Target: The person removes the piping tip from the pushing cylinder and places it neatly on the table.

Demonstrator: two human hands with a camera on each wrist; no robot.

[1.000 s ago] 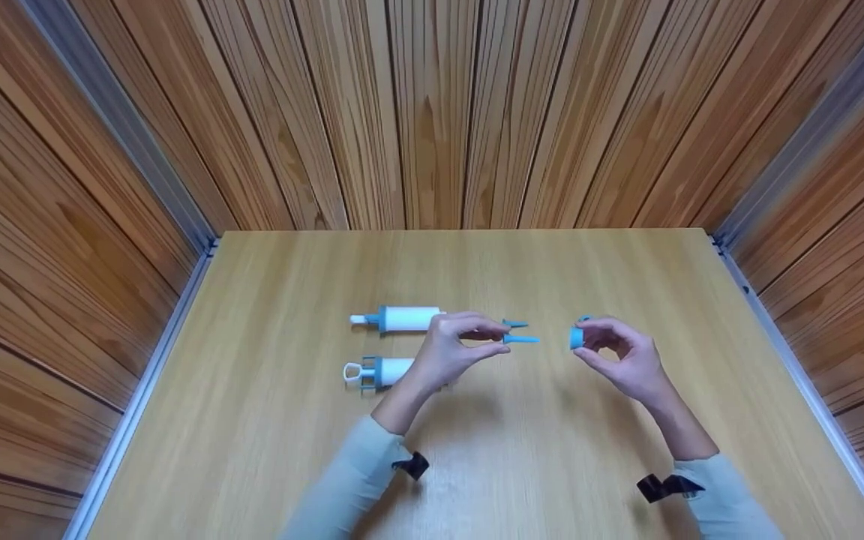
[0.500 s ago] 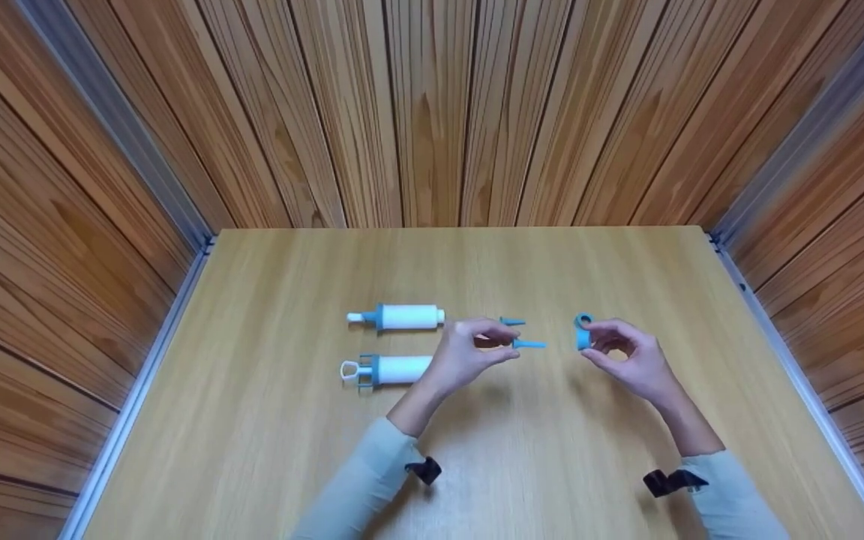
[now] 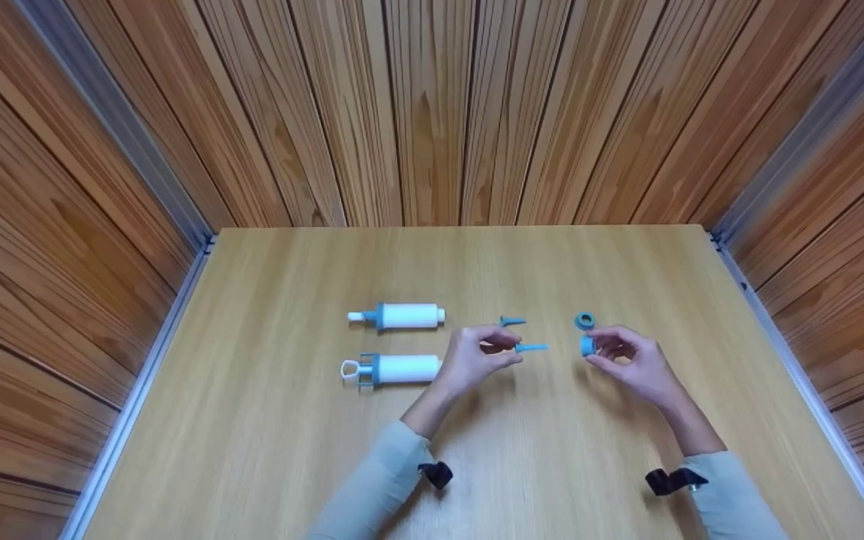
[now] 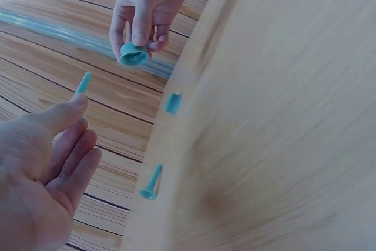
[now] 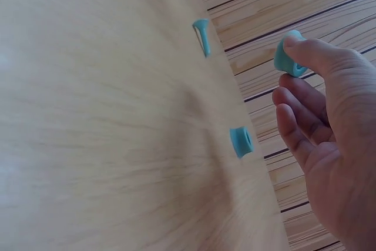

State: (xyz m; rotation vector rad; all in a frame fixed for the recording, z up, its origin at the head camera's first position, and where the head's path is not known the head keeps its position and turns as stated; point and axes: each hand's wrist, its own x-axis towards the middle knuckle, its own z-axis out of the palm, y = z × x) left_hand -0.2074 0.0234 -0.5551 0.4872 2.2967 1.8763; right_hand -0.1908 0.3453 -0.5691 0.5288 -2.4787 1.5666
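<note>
My left hand [image 3: 472, 356] pinches a narrow blue tapered nozzle [image 3: 533, 347] between thumb and fingertips, its thin end pointing right. In the left wrist view that nozzle [image 4: 84, 82] juts up past my thumb. Across a small gap, my right hand [image 3: 631, 364] holds a short blue ring-shaped cap [image 3: 588, 346] by its sides. The left wrist view looks into the hollow of this cap [image 4: 134, 56]. On the table lie a second blue nozzle [image 3: 513, 321] with a flared end and a second blue cap [image 3: 585, 321], just beyond my hands.
Two white syringe-like tubes with blue collars lie on the left: the far tube [image 3: 409, 316] has a white tip, the near tube [image 3: 408, 368] a loop handle. The wooden table [image 3: 289, 480] is bounded by plank walls [image 3: 432, 112] and metal rails [image 3: 139, 397].
My left hand, with the nozzle, has shifted right and slightly nearer me, uncovering the white tubes. My right hand has moved slightly right and nearer me, revealing the cap on the table.
</note>
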